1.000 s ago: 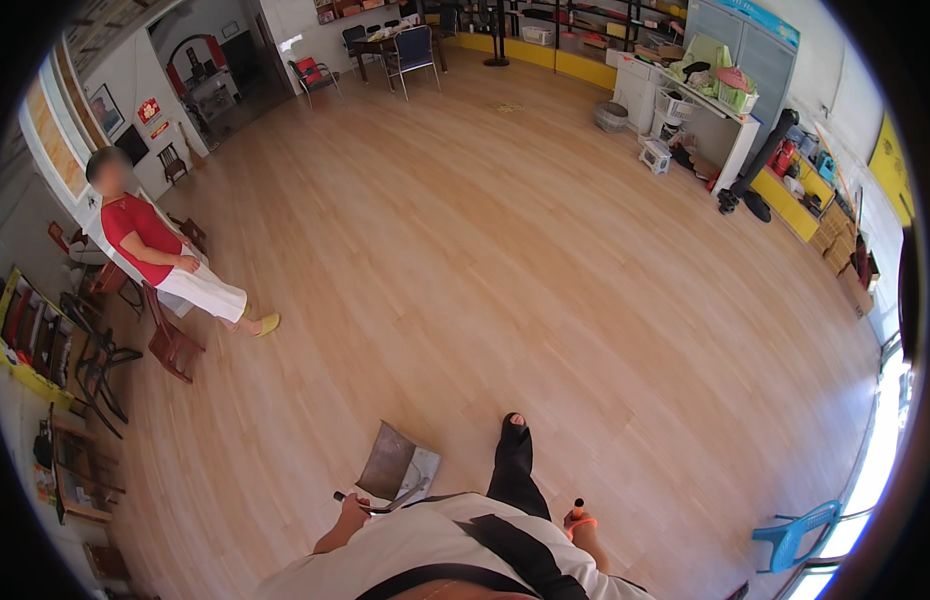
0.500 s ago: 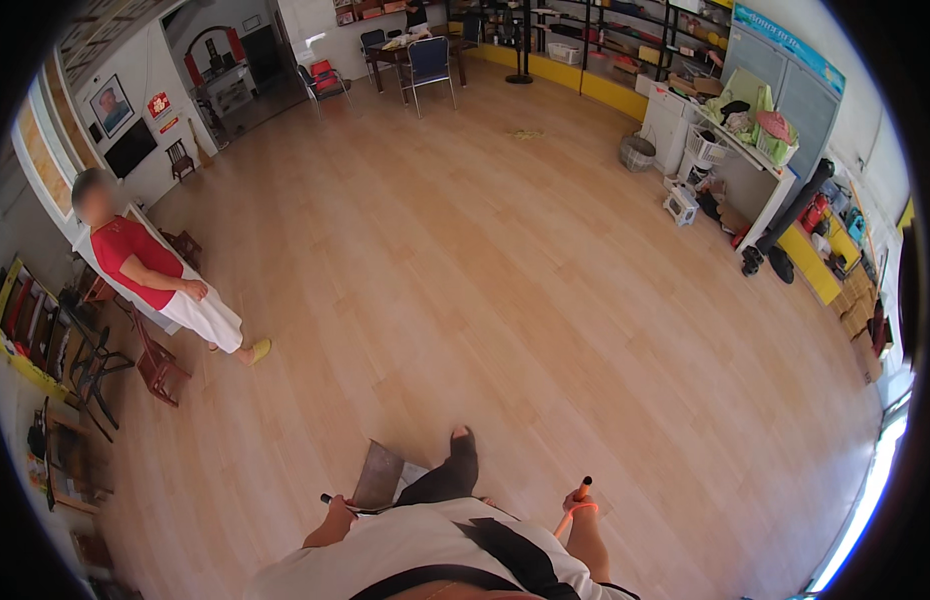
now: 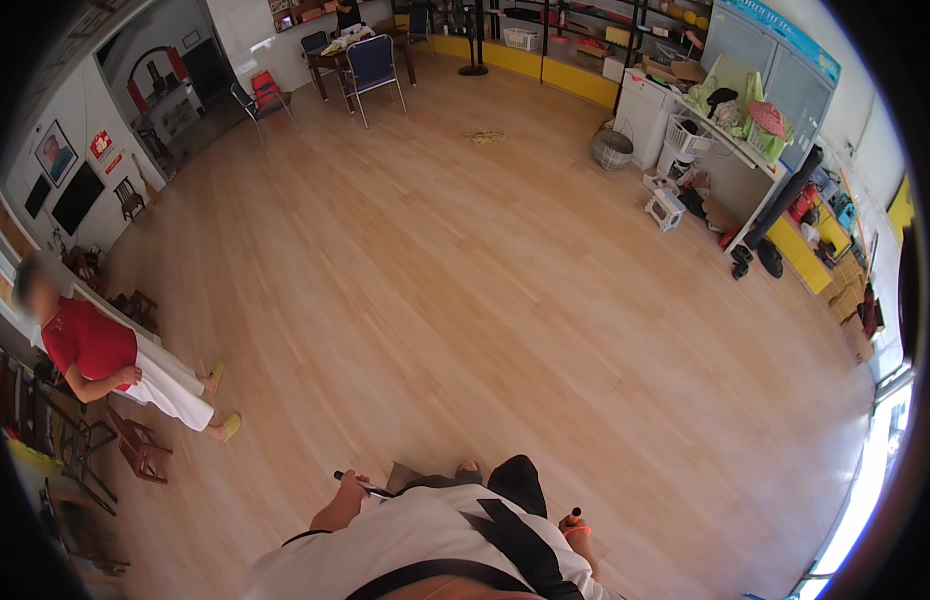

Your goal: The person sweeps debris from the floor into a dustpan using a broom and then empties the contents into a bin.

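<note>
My left hand [image 3: 354,487] is closed around a thin handle with a black end [image 3: 339,475], beside my white shirt. Close to that hand, a flat grey-brown panel [image 3: 403,473], which looks like a dustpan, shows past my body; most of it is hidden. My right hand [image 3: 577,526] is closed on an orange stick with a dark tip [image 3: 576,511], and an orange cord loop lies at the wrist. The lower part of the stick is hidden. My feet and dark trousers [image 3: 518,480] show below the shirt.
A person in a red top [image 3: 93,345] stands at the left by a small wooden chair [image 3: 140,448]. A small yellowish pile [image 3: 484,136] lies on the wooden floor. A wire basket [image 3: 612,150] and a white stool [image 3: 665,209] stand at the right; a blue chair [image 3: 371,70] is far off.
My view has turned right and shifted, so the room slides left. My legs have stepped, and more of the panel is now hidden. Both hands keep their grip.
</note>
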A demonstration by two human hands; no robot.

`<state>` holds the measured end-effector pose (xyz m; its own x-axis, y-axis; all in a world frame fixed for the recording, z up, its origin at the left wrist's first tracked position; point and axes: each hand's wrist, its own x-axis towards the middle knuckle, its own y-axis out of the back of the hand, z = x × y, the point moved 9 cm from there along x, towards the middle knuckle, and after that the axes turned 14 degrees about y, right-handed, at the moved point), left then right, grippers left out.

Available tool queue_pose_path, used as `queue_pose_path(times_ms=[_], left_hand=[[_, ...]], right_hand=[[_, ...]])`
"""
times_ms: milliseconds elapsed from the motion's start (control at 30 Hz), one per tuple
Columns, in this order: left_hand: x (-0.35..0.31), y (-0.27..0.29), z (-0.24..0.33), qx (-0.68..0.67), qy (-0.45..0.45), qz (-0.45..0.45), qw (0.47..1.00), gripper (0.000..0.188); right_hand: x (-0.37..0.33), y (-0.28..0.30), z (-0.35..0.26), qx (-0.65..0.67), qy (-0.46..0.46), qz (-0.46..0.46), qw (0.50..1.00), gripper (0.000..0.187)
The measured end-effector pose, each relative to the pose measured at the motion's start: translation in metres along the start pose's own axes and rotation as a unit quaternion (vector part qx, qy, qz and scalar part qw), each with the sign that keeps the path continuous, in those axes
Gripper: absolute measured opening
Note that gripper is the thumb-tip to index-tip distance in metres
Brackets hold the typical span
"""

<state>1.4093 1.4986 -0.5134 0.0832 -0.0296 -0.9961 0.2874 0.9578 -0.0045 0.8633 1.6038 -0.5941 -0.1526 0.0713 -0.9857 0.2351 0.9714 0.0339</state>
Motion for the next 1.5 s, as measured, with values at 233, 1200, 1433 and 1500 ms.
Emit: queue_pose_path(times_ms=[233,1200,1433,1500], left_hand=[[0.032,-0.164,-0.017,0.049,0.026,-0.041,0.998,0.010],[0.036,-0.805,0.137,-0.019,-0.039,0.043,0.998,0.020],[0.061,-0.939,0.188,-0.017,-0.031,0.036,0.999,0.022],[0.053,-0.977,0.183,0.006,-0.042,0.042,0.998,0.020]], right_hand=[[0.170,-0.137,-0.051,0.047,0.058,-0.083,0.994,0.009],[-0.070,-0.856,0.058,-0.102,0.069,-0.021,0.992,0.024],[-0.026,-0.985,0.089,0.002,-0.043,-0.025,0.999,0.018],[-0.016,-1.050,0.091,-0.035,0.015,-0.004,0.999,0.013]])
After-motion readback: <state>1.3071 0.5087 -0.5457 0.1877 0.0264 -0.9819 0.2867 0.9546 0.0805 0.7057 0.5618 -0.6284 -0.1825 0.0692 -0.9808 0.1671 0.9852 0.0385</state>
